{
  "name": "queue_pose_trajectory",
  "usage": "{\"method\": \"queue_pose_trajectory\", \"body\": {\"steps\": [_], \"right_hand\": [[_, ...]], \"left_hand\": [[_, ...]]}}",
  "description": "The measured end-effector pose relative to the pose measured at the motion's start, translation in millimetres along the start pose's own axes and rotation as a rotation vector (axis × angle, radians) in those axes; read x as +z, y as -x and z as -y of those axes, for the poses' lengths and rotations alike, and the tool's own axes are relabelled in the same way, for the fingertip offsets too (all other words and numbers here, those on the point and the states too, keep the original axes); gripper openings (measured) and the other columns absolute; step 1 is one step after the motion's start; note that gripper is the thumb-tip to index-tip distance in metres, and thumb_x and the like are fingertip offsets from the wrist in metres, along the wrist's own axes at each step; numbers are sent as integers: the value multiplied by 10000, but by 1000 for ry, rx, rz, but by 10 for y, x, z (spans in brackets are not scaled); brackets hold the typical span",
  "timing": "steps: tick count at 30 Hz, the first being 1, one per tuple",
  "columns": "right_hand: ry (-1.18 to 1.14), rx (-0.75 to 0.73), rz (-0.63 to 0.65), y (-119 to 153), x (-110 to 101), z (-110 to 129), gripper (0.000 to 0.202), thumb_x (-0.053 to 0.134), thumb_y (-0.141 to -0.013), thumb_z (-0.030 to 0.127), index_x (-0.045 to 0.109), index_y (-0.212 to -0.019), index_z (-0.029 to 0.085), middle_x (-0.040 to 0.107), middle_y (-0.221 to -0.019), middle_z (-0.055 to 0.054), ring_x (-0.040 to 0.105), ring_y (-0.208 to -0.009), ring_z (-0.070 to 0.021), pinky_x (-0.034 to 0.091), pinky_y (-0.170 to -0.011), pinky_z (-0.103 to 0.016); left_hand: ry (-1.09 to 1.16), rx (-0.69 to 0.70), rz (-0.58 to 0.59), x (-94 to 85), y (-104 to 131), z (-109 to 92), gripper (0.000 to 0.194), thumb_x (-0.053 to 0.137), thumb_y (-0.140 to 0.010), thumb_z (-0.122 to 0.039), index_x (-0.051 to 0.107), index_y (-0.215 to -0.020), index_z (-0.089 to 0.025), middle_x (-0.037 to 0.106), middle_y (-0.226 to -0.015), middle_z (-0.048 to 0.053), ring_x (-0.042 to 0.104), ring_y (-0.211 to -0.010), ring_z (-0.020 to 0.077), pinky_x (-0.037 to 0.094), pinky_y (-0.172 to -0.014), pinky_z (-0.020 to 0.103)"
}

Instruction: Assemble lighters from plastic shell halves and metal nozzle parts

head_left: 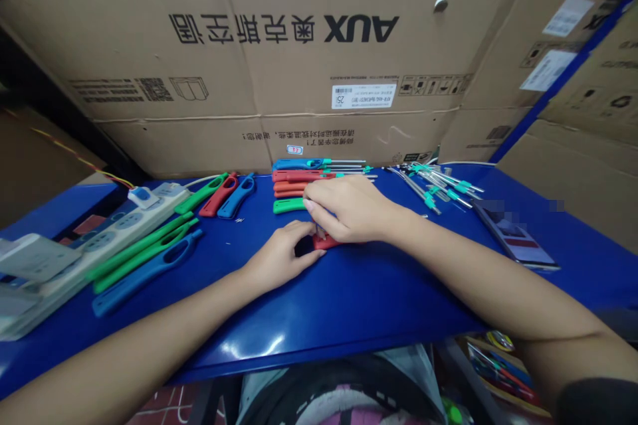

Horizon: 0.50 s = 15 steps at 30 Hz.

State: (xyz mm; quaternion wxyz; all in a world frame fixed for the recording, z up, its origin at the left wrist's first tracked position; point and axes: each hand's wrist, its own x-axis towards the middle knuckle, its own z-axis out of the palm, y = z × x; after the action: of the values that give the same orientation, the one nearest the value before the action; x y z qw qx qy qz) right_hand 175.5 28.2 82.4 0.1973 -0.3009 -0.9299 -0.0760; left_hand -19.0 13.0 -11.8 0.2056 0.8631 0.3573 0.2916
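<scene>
Thumb and fingers of my left hand (282,255) grip the end of a red lighter handle (326,242) lying on the blue table. My right hand (349,209) is closed in a pinch just above that handle and covers much of it; whatever sits between its fingertips is too small and hidden to name. Behind the hands lies a stack of lighters, with a blue one (296,164), red ones (289,176) and a green one (289,206). Metal rods with teal ends (343,163) stick out of the upper ones.
Loose green, red and blue handles (234,196) lie to the left, beside a white power strip (134,222). A pile of metal rods with teal pieces (443,182) and a phone (516,236) are at the right. A cardboard wall (299,93) stands behind.
</scene>
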Motion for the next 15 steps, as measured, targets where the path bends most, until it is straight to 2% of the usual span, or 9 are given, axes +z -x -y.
{"method": "queue_pose_trajectory", "body": {"steps": [2, 4, 7, 10, 13, 15], "right_hand": [[-162, 30, 55, 0, -35, 14, 277, 401, -990, 243, 657, -1046, 156, 740, -993, -80, 653, -829, -186, 369, -667, -281], [-318, 28, 95, 2, -67, 0, 278, 427, -977, 191, 638, -1155, 161, 741, -1047, -73, 659, -853, -172, 409, -724, -274], [-422, -18, 82, 6, -81, -47, 243, 512, -953, 173, 656, -1149, 179, 752, -982, -43, 645, -765, -138, 415, -726, -256], [-299, -56, 5, 7, -37, -101, 151, 582, -949, 261, 688, -1015, 176, 725, -791, -16, 599, -655, -131, 367, -650, -244], [-125, -94, -64, 1, 25, -140, 292, 555, -979, 416, 688, -911, 165, 677, -668, -19, 572, -597, -141, 327, -601, -254], [-54, -105, -63, -1, 40, -146, 380, 522, -986, 484, 697, -911, 155, 691, -673, -43, 607, -612, -165, 352, -604, -268]], "left_hand": [[-6, -7, 2, -4, 1, -1, 209, 669, -876, -265, 662, -1068, -185, 721, -1096, 90, 674, -1009, 253, 541, -917, 397], [1, -8, 7, -2, 3, 2, 180, 667, -879, -268, 660, -1042, -191, 726, -1069, 76, 680, -986, 243, 547, -896, 382], [19, 2, -1, 1, 4, 4, 142, 668, -883, -272, 652, -1003, -197, 730, -1045, 56, 683, -981, 231, 545, -896, 368], [32, -3, 7, -4, 2, -11, 124, 670, -881, -262, 647, -988, -203, 728, -1035, 45, 681, -980, 226, 541, -905, 364], [40, -8, 24, -16, -3, -31, 112, 668, -884, -256, 643, -982, -207, 727, -1033, 36, 679, -987, 222, 536, -911, 362], [42, -5, 25, -20, -6, -37, 107, 668, -886, -252, 640, -978, -207, 725, -1038, 35, 676, -1000, 221, 532, -918, 361]]}}
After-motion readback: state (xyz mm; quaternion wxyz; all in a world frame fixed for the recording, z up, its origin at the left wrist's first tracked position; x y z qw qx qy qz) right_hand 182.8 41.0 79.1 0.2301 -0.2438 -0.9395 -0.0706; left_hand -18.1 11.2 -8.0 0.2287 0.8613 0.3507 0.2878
